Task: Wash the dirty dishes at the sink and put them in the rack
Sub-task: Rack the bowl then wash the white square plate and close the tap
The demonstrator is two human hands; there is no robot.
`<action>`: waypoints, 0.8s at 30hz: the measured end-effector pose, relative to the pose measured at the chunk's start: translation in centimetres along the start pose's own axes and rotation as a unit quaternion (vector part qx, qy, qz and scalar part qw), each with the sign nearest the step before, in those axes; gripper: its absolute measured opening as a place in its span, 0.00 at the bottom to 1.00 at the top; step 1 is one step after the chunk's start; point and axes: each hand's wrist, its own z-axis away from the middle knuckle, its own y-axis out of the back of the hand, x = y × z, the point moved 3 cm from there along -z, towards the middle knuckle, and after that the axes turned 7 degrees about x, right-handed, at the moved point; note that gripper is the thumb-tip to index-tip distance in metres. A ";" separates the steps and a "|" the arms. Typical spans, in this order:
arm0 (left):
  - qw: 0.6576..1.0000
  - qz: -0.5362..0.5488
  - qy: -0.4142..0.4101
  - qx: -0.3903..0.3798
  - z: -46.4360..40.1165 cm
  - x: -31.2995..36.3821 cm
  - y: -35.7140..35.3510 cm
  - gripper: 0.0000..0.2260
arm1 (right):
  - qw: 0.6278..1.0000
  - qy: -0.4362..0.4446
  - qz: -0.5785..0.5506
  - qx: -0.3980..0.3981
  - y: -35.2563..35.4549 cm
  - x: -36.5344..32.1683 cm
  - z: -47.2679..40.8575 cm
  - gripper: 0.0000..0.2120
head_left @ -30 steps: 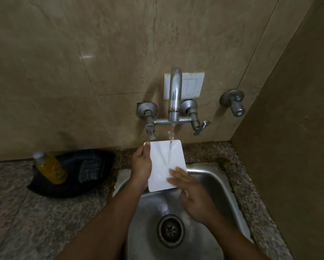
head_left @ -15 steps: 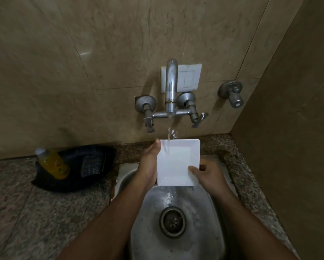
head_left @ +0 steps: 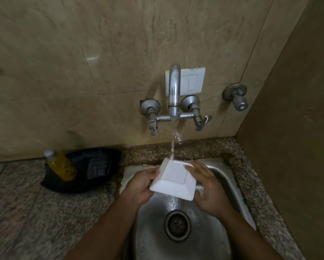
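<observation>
Gripped by 2 hands, left hand and right hand: 1 white dish

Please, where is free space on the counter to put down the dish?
Free: the granite counter left of the sink, in front of the black tray. Crowded: the tray holds a yellow bottle and a scrubber. Both hands hold the white dish.

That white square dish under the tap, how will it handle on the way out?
The white square dish is probably slippery: tap water runs over its glossy surface. It looks rigid and likely breakable, so keeping the left hand and right hand at opposite edges seems wise.
</observation>
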 end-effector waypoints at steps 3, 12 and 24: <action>0.999 0.011 -0.036 0.003 -0.2 -0.7 0.1 0.12 | 0.990 -0.064 -0.121 -0.015 0.3 -0.5 -0.2 0.35; 0.994 -0.016 -0.100 0.052 -0.3 -0.4 1.6 0.12 | 0.855 -0.288 -0.424 0.078 -1.4 -0.9 -1.5 0.18; 0.989 -0.040 -0.138 0.032 0.3 0.9 -1.4 0.12 | 0.992 -0.094 0.073 0.036 -3.0 -4.2 -2.7 0.24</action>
